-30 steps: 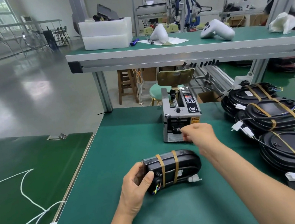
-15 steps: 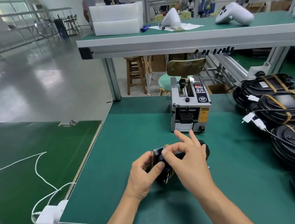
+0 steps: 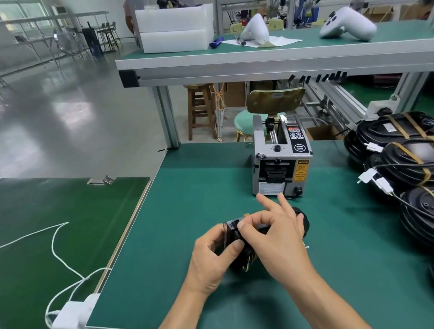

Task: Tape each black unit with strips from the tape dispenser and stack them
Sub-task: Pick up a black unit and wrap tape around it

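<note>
Unit black, long axis left-right, gripped by left hand, right hand pinching its top.

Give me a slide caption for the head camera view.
Both hands, left hand and right hand, press tan tape onto a small black unit before the grey tape dispenser.

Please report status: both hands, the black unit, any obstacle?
Left hand grips black unit. Right hand pinches tape strip onto it. Nothing in the way.
</note>
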Demonstrator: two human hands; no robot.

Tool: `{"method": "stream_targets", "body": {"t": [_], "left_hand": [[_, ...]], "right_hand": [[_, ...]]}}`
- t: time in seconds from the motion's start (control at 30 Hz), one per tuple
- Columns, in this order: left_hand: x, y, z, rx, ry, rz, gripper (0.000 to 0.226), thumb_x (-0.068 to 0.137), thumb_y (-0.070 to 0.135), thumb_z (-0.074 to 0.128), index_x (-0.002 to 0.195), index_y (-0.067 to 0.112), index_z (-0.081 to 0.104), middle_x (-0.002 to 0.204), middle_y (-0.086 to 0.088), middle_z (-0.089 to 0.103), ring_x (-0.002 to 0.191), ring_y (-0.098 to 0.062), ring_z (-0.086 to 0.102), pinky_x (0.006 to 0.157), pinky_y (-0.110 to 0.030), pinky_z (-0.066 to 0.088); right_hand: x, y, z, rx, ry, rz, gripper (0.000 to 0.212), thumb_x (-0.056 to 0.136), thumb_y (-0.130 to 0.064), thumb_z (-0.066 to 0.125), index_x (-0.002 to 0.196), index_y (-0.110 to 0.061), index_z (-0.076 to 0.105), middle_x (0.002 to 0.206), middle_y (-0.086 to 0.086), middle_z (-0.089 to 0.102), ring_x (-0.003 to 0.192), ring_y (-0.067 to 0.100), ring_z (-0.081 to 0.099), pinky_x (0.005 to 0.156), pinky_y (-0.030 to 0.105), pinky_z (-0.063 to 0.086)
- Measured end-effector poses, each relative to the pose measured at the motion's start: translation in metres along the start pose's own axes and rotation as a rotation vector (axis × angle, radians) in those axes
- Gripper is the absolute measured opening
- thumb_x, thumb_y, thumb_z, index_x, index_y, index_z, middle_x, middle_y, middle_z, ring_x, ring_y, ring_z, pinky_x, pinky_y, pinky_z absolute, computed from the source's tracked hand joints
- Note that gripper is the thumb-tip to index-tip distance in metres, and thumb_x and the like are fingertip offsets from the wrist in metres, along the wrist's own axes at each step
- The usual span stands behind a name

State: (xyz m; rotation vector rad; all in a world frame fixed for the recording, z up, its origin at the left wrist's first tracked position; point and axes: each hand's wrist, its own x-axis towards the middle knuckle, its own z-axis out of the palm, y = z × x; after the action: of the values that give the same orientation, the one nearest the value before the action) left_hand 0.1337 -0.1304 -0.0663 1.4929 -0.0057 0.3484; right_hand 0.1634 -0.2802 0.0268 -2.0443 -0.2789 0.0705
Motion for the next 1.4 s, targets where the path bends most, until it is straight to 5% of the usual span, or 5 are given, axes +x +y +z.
{"method": "stream_targets", "body": {"t": [0.43, 1.03, 1.3, 1.4], "left_hand": [[-0.001, 0.0, 0.0, -0.005, -0.004, -0.005, 0.047, 0.091, 0.052, 0.081, 0.13, 0.028, 0.074, 0.13, -0.006, 0.076, 0.123, -0.03, 0.071, 0.107, -0.045, 0.055], [-0.002, -0.001, 0.001, -0.039, 0.001, -0.013, 0.046, 0.09, 0.051, 0.083, 0.129, 0.028, 0.075, 0.125, -0.007, 0.078, 0.114, -0.023, 0.075, 0.095, -0.029, 0.057], [-0.001, -0.01, -0.001, 0.026, 0.008, -0.018, 0.045, 0.088, 0.054, 0.084, 0.124, 0.028, 0.076, 0.117, -0.007, 0.079, 0.109, -0.022, 0.074, 0.097, -0.035, 0.057], [-0.002, -0.012, -0.002, 0.033, 0.006, -0.016, 0.044, 0.088, 0.054, 0.084, 0.124, 0.028, 0.076, 0.116, -0.007, 0.08, 0.108, -0.022, 0.074, 0.097, -0.035, 0.058]], "right_hand": [[0.0, -0.005, 0.001, -0.017, 0.008, 0.034, 0.017, 0.084, -0.03, 0.075, 0.068, -0.029, 0.076, 0.155, -0.015, 0.048, 0.155, -0.001, 0.007, 0.125, 0.04, -0.016], [0.002, -0.007, 0.005, -0.115, 0.044, 0.069, 0.012, 0.082, -0.032, 0.075, 0.072, -0.029, 0.071, 0.147, -0.016, 0.054, 0.155, 0.001, 0.01, 0.124, 0.041, -0.011], [0.005, 0.002, 0.014, -0.104, 0.151, 0.004, 0.019, 0.085, -0.038, 0.076, 0.086, -0.029, 0.06, 0.108, -0.032, 0.053, 0.151, 0.005, 0.021, 0.124, 0.042, -0.004], [0.006, 0.004, 0.018, -0.082, 0.2, 0.008, 0.015, 0.09, -0.032, 0.073, 0.091, -0.029, 0.058, 0.107, -0.026, 0.055, 0.151, 0.008, 0.024, 0.125, 0.043, -0.004]]}}
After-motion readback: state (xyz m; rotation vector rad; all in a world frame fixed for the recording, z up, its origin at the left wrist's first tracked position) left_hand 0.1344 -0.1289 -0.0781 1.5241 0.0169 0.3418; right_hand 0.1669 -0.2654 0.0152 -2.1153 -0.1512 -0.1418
